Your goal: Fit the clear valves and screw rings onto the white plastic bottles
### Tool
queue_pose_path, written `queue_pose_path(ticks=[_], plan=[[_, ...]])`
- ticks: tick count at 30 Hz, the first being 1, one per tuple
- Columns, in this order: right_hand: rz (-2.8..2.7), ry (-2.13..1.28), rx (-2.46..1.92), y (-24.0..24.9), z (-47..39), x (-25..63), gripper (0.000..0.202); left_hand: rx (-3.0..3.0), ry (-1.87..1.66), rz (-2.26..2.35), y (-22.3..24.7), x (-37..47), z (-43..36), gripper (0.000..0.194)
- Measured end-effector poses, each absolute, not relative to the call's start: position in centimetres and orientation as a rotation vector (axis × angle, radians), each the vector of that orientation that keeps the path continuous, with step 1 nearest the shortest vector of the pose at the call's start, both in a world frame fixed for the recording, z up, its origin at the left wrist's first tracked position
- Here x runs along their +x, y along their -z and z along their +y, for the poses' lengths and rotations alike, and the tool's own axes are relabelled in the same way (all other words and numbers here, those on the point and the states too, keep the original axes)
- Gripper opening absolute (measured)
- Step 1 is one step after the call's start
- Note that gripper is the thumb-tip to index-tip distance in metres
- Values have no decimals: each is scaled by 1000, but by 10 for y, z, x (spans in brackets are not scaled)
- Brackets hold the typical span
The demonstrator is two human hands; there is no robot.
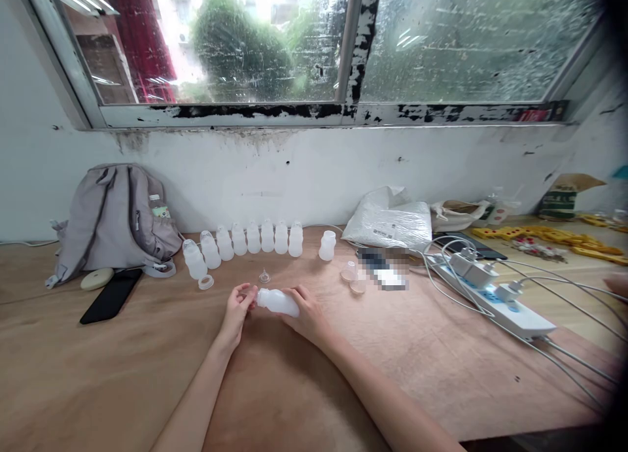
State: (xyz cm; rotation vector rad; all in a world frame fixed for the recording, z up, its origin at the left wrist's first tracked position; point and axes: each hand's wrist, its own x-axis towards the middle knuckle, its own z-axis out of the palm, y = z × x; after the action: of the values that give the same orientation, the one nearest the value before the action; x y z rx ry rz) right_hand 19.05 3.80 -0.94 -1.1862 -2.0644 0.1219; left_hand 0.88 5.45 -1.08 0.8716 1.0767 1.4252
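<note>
- Head view, bottles: ten in all. The held bottle (279,303) lies on its side in the right hand (308,313); eight form a curved row (253,237) behind it, and one (327,246) stands apart to the right.
- The right hand is closed around the base end; the left hand (238,311) has its fingers bent in at the mouth (whether they pinch a clear part, I cannot tell).
- Loose parts: one white ring (206,282) by the row's left end, one clear teat-like piece (263,275) between the held bottle and the row, and two clear domed pieces (358,283) to the right.
- Left on the desk (122,380): one backpack (118,223), one black phone (112,296), one round cream object (97,279).
- Right: one plastic parcel (390,220), then a power strip (495,301) whose plugs and white cables (564,285) crowd that side.
</note>
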Motion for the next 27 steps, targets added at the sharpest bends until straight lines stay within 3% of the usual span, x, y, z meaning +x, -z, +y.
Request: queue_pose_path(ticks=[7,14,17,20,23,25,27], plan=[[-1968,-411,-1141,-3,36,195,36,939,-1416,860,-1,5,51,45],[-1940,-353,-1120,-1,26,183,39,710,-1263,729,-5,25,36,44],[-1884,-688,-1104,-5,17,173,35,577,-1366,795,-4,39,25,31],[-1578,-1402,-1112,-7,10,165,37,548,-1470,761,-6,43,18,14],[-1206,-2074,-907,-6,6,158,48,625,-1433,599,-11,37,15,10],[-1108,-2186,-831,-6,4,155,52,613,-1399,560,-15,33,17,14],[-1209,-1989,-931,-6,2,153,47,546,-1394,604,-17,31,20,23]])
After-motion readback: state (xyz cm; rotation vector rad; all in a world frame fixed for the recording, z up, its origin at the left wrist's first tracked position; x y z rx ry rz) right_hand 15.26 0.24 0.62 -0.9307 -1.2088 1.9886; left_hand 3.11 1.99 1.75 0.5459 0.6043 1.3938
